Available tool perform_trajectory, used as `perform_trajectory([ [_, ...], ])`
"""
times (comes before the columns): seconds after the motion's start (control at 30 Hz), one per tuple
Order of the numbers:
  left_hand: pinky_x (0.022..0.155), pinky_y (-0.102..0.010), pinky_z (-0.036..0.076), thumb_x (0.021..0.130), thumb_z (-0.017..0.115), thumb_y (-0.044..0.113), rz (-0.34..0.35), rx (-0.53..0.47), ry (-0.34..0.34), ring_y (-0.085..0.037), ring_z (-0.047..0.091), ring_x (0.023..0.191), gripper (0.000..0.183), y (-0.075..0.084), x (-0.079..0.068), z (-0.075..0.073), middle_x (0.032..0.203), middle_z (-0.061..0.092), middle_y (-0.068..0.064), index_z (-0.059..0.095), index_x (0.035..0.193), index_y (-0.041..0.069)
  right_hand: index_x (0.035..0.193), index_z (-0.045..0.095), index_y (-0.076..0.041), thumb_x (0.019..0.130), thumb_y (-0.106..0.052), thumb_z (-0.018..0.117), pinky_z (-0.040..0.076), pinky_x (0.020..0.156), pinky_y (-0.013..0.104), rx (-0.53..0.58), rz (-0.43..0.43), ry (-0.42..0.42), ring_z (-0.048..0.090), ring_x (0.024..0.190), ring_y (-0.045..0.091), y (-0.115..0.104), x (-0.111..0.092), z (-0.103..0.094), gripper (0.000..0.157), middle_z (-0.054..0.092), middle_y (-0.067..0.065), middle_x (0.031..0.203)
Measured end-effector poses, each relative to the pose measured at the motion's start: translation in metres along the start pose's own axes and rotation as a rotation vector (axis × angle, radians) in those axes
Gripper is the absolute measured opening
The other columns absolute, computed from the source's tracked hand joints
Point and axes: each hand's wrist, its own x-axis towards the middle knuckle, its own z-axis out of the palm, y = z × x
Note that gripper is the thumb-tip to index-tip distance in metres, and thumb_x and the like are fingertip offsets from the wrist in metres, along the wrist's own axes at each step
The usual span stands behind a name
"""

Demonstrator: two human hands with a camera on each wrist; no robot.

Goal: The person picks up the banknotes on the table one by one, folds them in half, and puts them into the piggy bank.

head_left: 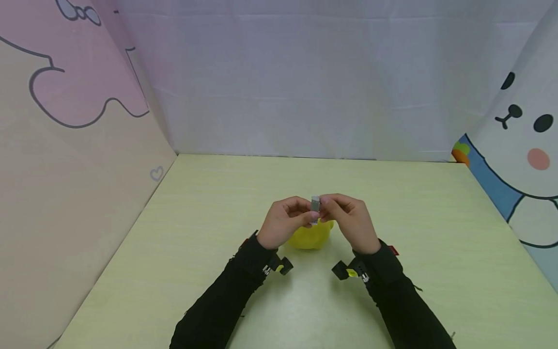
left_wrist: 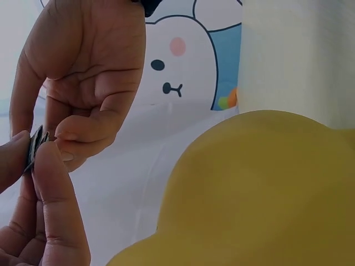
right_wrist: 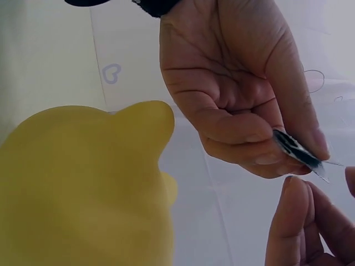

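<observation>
Between the two hands is a small grey-green folded paper, its thin layers seen edge-on in the left wrist view. My left hand pinches it between thumb and fingertips. From the other side, my right hand pinches its upper right edge with thumb and fingertip. Below and partly hidden by the hands sits a rounded, glossy yellow object. It fills much of both wrist views, and the right wrist view shows an ear-like bump on it.
The pale yellow-green table extends around the hands. A white curtain hangs behind its far edge. Printed cloths with cartoon shapes stand at the left and right. Black devices are strapped at both sleeved wrists.
</observation>
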Motion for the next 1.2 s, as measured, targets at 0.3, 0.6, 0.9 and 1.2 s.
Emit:
perform_trajectory([
  [0.3,0.072,-0.023,0.056,0.091,0.067,0.004,-0.009,0.038,-0.009,-0.008,0.065,0.074,0.017,-0.0004,-0.0004,0.0013,0.097,0.069,-0.021,0.067,0.104,-0.006,0.12,0.067,-0.002,0.095,-0.018,0.065,0.054,0.079,0.022,-0.049,0.01,0.001,0.064,0.086,0.011,-0.0017,-0.0022,0.0002,0.03,0.071,0.006,0.101],
  [0.6,0.072,-0.024,0.057,0.091,0.067,0.005,0.01,0.055,-0.019,-0.009,0.064,0.073,0.016,-0.0025,-0.001,0.0007,0.094,0.07,-0.02,0.068,0.103,-0.006,0.113,0.069,-0.001,0.093,-0.018,0.067,0.054,0.076,0.022,-0.026,-0.017,-0.026,0.064,0.082,0.01,-0.0017,-0.0027,0.0003,0.026,0.069,-0.012,0.093],
  [0.9,0.072,-0.026,0.057,0.092,0.067,0.005,0.016,0.072,-0.033,-0.01,0.065,0.074,0.016,-0.002,-0.0022,0.0003,0.096,0.069,-0.023,0.068,0.103,-0.006,0.105,0.071,0.0,0.093,-0.015,0.067,0.054,0.071,0.028,-0.057,-0.036,0.002,0.061,0.075,0.012,-0.0005,-0.0018,0.001,0.02,0.069,-0.007,0.088],
  [1.2,0.072,-0.025,0.057,0.091,0.067,0.005,0.027,0.068,-0.039,-0.008,0.065,0.072,0.017,0.0009,-0.004,0.0001,0.095,0.069,-0.024,0.068,0.104,-0.006,0.102,0.072,0.0,0.093,-0.014,0.068,0.053,0.066,0.03,-0.067,-0.066,0.028,0.058,0.072,0.014,-0.0028,-0.0023,0.002,0.017,0.068,-0.01,0.084],
])
